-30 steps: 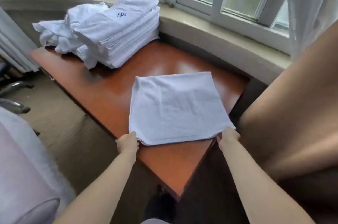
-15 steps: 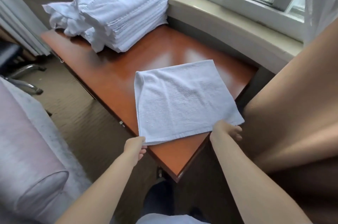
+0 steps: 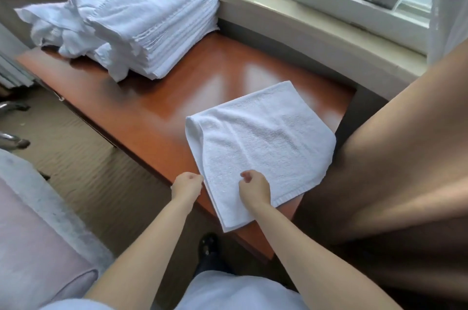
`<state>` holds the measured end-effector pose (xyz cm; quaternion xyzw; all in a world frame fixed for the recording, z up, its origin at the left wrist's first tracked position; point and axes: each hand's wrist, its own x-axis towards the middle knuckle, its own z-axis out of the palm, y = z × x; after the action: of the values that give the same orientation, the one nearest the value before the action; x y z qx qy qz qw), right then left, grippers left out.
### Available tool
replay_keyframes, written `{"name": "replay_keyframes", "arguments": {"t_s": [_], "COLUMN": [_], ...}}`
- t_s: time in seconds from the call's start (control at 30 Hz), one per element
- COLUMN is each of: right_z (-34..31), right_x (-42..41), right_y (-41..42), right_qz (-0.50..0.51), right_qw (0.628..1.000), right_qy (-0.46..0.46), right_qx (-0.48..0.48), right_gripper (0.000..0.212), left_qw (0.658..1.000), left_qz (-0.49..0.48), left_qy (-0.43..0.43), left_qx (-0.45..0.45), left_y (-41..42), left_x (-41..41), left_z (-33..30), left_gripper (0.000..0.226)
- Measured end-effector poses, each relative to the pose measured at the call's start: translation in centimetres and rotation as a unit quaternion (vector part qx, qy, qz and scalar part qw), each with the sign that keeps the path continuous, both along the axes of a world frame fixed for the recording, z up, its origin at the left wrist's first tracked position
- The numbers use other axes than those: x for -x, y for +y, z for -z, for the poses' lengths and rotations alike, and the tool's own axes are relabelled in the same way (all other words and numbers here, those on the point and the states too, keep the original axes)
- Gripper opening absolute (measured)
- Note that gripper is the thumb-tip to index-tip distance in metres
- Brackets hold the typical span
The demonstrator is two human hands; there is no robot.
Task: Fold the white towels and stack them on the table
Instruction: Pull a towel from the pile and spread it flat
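One white towel (image 3: 266, 140), folded, lies on the near right part of the red-brown table (image 3: 157, 112), with its near corner hanging over the table's edge. My left hand (image 3: 187, 185) pinches the towel's left edge, fingers curled. My right hand (image 3: 254, 189) rests on top of the towel near its front, fingers curled into the cloth, and creases run away from it. At the table's far left stands a tall stack of folded white towels (image 3: 167, 31), with a loose heap of unfolded white towels (image 3: 60, 23) beside it.
A window sill (image 3: 304, 13) runs behind the table. A large brown surface (image 3: 405, 170) stands close on the right against the table's end. A pink cushioned seat (image 3: 30, 246) is at the lower left, and carpet (image 3: 76, 162) lies between it and the table.
My right hand left the towel's right corner and came in onto the towel's middle front. The towel turned and slid, and its near corner now overhangs the table edge. The left hand stayed at the left edge.
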<state>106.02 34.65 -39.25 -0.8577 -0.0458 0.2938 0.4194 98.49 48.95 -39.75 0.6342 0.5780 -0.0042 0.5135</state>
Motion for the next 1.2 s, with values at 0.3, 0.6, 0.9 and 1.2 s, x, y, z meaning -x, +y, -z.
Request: {"name": "replay_keyframes", "arguments": {"t_s": [0.3, 0.6, 0.9, 1.2], "right_z": [-0.1, 0.5, 0.6, 0.6], "right_x": [-0.4, -1.6, -1.5, -1.5], "right_y": [7.9, 13.9, 16.3, 16.8], "right_qz": [0.051, 0.044, 0.127, 0.108], "right_qw": [0.999, 0.998, 0.979, 0.982], "right_qy": [0.013, -0.040, -0.153, -0.151], "right_qx": [-0.007, 0.024, 0.051, -0.037], "right_gripper": [0.035, 0.044, 0.030, 0.018], "left_qw": [0.993, 0.969, 0.926, 0.945], "left_qz": [0.089, 0.170, 0.298, 0.251], "left_qy": [-0.081, -0.153, -0.215, -0.160], "left_qx": [-0.020, -0.091, -0.083, -0.132], "left_y": [8.8, 14.0, 17.8, 19.0], "left_x": [-4.3, -8.8, -10.5, -10.3], "left_z": [0.8, 0.8, -0.6, 0.2], "left_gripper": [0.027, 0.035, 0.016, 0.030]}}
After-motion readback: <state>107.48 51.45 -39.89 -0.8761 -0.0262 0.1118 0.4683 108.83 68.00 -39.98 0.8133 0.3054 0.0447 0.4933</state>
